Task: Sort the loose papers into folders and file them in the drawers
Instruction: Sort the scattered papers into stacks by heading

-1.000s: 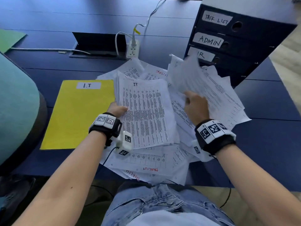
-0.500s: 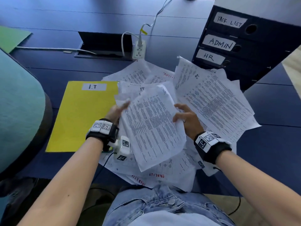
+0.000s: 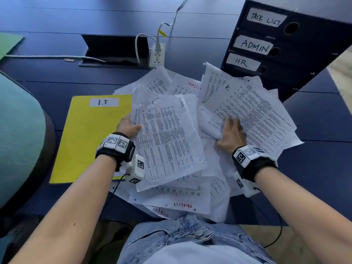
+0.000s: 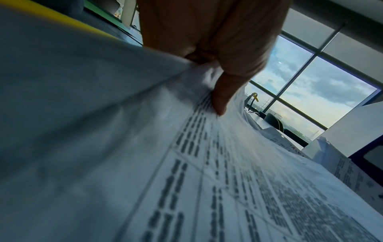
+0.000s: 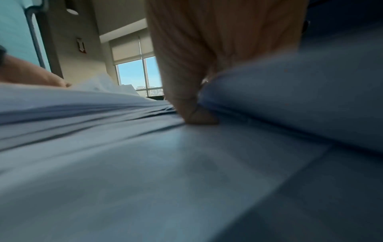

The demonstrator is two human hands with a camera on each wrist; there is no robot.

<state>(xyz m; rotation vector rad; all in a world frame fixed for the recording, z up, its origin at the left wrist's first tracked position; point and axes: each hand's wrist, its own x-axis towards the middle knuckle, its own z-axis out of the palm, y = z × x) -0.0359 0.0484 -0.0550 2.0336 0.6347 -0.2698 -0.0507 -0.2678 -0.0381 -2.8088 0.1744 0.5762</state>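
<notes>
At the far left edge of the dark blue desk (image 3: 57, 80) a corner of a green folder (image 3: 8, 43) shows, and nearer the person a yellow folder (image 3: 85, 138) lies flat and closed, a white label reading "I.T" (image 3: 104, 102) stuck near its top. Just beside its right edge the left hand (image 3: 127, 126) pinches a printed sheet (image 3: 167, 141) by the sheet's left margin — the wrist view shows the thumb (image 4: 222, 98) pressed down on top of the paper with the fingers tucked beneath. That sheet is white, covered in dense columns of small black print inside a ruled table, with a handwritten word along its top right corner; it lies on the loose paper pile (image 3: 182, 197), which fans across the middle of the desk. Several sheets in the pile carry "TASKLIST" in red ink, one at the near edge and one toward the back. To the right, the right hand (image 3: 230, 133) rests among the papers with its fingers curled round a lifted, curling wad of sheets (image 3: 251, 113), thumb pressing down. Behind it at the right stands a dark drawer unit (image 3: 304, 60) — its drawers shut and labelled "TASK LIST", "ADMIN" and "HR".
</notes>
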